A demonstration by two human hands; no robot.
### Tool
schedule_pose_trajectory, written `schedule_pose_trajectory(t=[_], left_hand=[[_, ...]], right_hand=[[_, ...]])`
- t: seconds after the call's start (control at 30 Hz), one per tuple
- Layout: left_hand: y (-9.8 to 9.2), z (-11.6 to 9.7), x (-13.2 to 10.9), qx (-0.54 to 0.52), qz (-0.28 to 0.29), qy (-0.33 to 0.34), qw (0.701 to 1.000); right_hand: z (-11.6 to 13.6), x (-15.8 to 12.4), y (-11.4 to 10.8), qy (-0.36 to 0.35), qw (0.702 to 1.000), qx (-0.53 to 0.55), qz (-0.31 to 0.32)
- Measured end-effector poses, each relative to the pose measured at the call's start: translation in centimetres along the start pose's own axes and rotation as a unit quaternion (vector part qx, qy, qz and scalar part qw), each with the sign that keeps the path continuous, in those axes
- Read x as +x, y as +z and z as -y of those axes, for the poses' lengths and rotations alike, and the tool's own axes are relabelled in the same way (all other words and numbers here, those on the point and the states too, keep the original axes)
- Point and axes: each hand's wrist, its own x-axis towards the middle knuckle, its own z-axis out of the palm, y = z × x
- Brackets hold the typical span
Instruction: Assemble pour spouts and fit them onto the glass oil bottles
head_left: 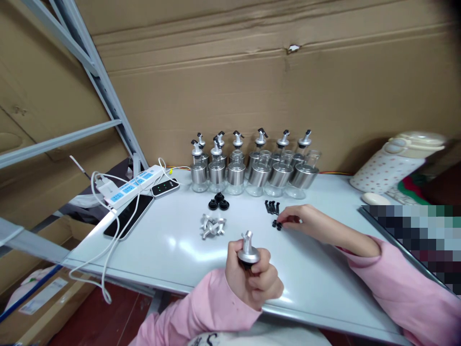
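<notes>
Near the table's front edge my left hand [257, 278] is wrapped round a silver pourer spout [248, 253] with a dark base, its tip pointing up. My right hand [300, 216] reaches down to the table, fingertips at a little cluster of small black caps [277, 225]; whether one is pinched I cannot tell. Just behind them lie several black flip levers [272, 207]. Left of these, silver spout parts [213, 226] are heaped together. Three black stoppers [218, 202] sit behind that heap.
Glass bottles with steel sleeves [236, 175] stand in two rows at the back, several fitted with pourers. At left are a power strip [133, 185], a phone [128, 216] and white cables [111, 259]. A dotted flask [389, 163] and a dark-edged screen [406, 245] occupy the right.
</notes>
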Motion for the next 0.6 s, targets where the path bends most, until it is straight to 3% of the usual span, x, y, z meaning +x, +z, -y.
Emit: schedule_pose_trajectory(t=[0.3, 0.6], left_hand=[[0.03, 0.05, 0.08, -0.010, 0.018, 0.005, 1.000], [0.07, 0.00, 0.10, 0.010, -0.010, -0.006, 1.000]], right_hand=[[0.50, -0.26, 0.31, -0.040, 0.999, -0.020, 0.014], [0.38, -0.06, 0.79, -0.049, 0.999, -0.005, 0.009]])
